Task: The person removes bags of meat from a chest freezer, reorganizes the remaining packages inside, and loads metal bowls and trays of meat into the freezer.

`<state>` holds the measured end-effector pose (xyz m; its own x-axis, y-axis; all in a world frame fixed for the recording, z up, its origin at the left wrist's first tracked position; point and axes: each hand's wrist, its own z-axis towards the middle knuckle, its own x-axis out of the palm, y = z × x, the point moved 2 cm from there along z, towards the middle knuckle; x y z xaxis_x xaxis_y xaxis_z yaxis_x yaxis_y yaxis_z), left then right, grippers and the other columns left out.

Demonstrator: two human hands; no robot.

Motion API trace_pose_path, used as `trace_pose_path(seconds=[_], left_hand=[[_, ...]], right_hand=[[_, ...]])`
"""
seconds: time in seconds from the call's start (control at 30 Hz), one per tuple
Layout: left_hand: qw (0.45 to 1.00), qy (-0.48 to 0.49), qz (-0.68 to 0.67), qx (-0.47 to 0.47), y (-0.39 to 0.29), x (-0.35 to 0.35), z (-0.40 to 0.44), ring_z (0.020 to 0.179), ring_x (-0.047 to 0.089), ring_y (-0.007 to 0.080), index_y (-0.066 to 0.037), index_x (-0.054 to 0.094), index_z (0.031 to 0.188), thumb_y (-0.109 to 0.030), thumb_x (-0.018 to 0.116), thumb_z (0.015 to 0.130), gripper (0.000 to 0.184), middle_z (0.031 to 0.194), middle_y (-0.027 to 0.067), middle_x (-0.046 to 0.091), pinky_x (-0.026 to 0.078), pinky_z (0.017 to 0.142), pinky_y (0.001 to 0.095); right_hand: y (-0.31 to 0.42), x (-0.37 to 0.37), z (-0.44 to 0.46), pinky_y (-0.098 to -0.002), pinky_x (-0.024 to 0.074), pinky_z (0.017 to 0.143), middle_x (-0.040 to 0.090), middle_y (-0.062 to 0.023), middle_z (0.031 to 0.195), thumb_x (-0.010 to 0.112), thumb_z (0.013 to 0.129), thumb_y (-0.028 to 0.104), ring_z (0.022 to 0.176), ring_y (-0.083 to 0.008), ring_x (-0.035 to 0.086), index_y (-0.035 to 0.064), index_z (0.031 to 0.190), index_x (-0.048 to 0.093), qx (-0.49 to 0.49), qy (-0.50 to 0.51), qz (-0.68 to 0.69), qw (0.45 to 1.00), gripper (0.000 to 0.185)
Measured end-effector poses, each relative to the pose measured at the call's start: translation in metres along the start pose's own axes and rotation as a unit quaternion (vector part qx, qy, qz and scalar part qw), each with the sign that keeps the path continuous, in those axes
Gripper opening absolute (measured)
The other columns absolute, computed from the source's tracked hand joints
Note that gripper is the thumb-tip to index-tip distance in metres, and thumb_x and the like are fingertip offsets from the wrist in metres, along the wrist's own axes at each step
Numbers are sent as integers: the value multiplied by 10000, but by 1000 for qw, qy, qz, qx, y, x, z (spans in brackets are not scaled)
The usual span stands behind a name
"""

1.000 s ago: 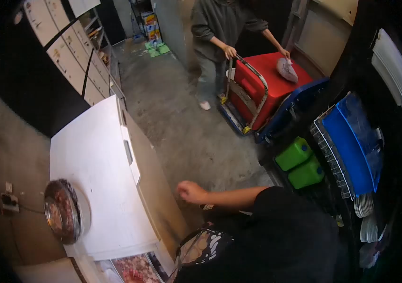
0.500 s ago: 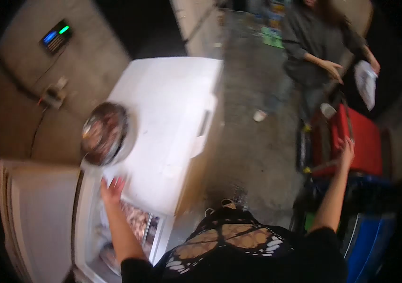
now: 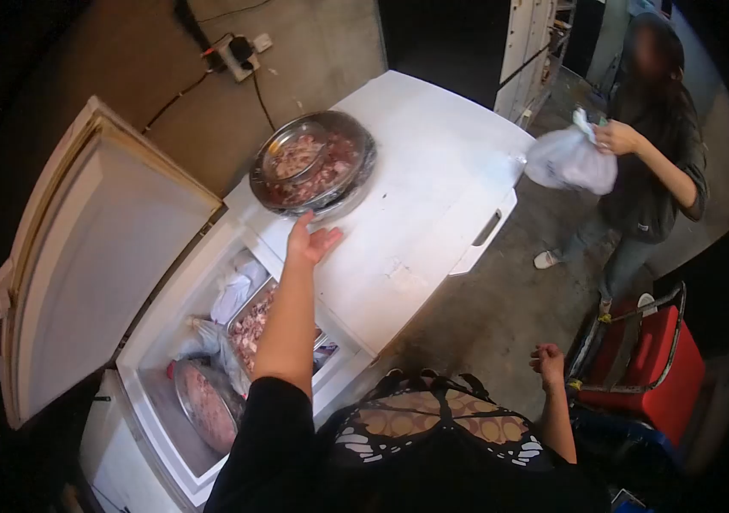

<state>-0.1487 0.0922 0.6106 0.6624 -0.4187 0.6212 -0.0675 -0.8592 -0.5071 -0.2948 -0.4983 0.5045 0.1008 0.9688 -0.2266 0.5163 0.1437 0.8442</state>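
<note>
My left hand [image 3: 313, 241], fingers spread and holding nothing, reaches over the white closed lid of a chest freezer [image 3: 424, 184]. Just beyond its fingertips sit stacked metal bowls of raw meat [image 3: 330, 179], seemingly covered in clear wrap. Below my left forearm the freezer's other half stands open, with a metal tray of meat pieces [image 3: 251, 333], plastic bags [image 3: 240, 286] and an oval pack of meat [image 3: 209, 410] inside. Low on the right, my right hand [image 3: 546, 363] is in the air with fingers loosely bent and nothing visible in them.
A person [image 3: 655, 154] in dark clothes stands at the right, holding up a full whitish plastic bag [image 3: 574, 158]. A red container [image 3: 659, 368] sits in a metal-framed cart on the right. The raised freezer lid [image 3: 116, 256] is at the left. Cables and a socket [image 3: 236, 60] are on the wall.
My view has swung left. My right hand has let go of the cart's frame. The other person has come nearer the freezer and lifted the bag. My left hand is closer to the bowls.
</note>
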Motion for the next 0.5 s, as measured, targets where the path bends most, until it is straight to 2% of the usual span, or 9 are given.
trace_pose_path(seconds=[0.1, 0.23, 0.27, 0.37, 0.4, 0.5], left_hand=[[1000, 23, 10, 6, 9, 15, -5, 1101, 376, 524, -1, 138, 1296, -145, 600, 776, 710, 1257, 298, 240, 390, 899, 590], [999, 32, -30, -31, 25, 29, 11, 1058, 411, 499, -30, 205, 1253, -152, 604, 770, 638, 1267, 294, 211, 424, 871, 572], [999, 31, -26, -35, 30, 32, 18, 1050, 420, 470, -44, 194, 1278, -194, 618, 773, 676, 1271, 283, 203, 442, 859, 550], [997, -2, -78, -16, 40, 43, 13, 1176, 317, 451, -133, 100, 1368, -227, 595, 804, 756, 1396, 248, 25, 383, 909, 545], [996, -18, -79, -30, 43, 46, 13, 1198, 288, 437, -162, 135, 1368, -253, 600, 809, 732, 1413, 196, 40, 392, 896, 549], [1000, 17, -20, 10, 49, 59, 18, 1233, 231, 422, -175, 177, 1363, -271, 604, 808, 707, 1433, 112, 59, 402, 880, 555]], right_hand=[[10, 35, -2, -245, 427, 493, 590, -85, 759, 470, 869, 126, 568, -140, 561, 33, 939, 529, -36, 39, -70, 996, 130], [6, 55, -3, -255, 445, 517, 590, -87, 751, 479, 845, 81, 590, -144, 564, 12, 918, 538, -91, 67, -95, 989, 116], [10, 60, -7, -260, 451, 526, 589, -86, 748, 481, 839, 70, 595, -146, 565, 6, 916, 539, -91, 72, -101, 988, 115], [4, 65, -14, -271, 465, 548, 588, -85, 743, 481, 828, 51, 603, -153, 570, -4, 927, 541, -67, 86, -118, 987, 128], [7, 69, -14, -273, 469, 554, 587, -85, 742, 480, 826, 47, 604, -155, 571, -6, 934, 541, -57, 93, -121, 987, 135], [22, 78, -12, -275, 475, 563, 589, -88, 747, 479, 828, 49, 614, -155, 577, -6, 951, 546, -65, 117, -156, 979, 151]])
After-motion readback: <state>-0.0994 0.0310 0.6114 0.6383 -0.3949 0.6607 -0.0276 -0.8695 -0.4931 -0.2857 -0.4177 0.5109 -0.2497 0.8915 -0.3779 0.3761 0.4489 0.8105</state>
